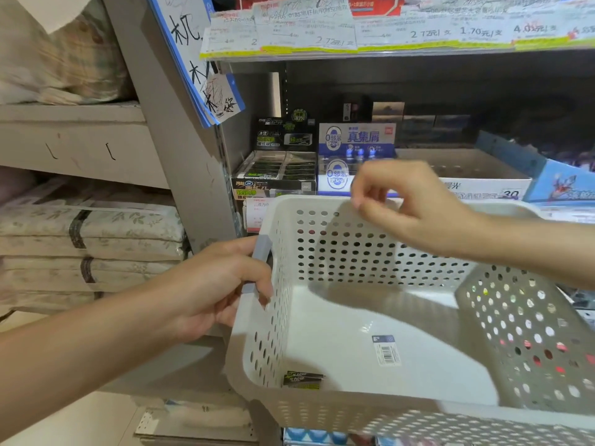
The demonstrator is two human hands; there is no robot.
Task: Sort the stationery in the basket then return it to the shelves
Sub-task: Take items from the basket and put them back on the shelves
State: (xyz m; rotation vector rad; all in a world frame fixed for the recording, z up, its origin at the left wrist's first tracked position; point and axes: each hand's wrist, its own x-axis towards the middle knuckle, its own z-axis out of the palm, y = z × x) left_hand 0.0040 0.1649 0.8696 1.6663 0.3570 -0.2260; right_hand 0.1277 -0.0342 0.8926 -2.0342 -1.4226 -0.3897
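Our left hand (219, 284) curls round the grey handle (257, 265) of the white perforated basket (370, 320), keeping it level just in front of the shelf (354, 53). One dark eraser pack (302, 379) lies in the basket's near-left corner. Our right hand (405, 204), above the far rim before the blue-white eraser box (355, 140), pinches something small and bluish, likely for that box; what it is we cannot tell.

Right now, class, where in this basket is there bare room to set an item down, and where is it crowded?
The basket floor is mostly bare from the barcode sticker to the far perforated wall. The only occupied spot is the near left corner, with the black-and-green packs. The left hand grips the left handle; the right hand hovers over the far rim.
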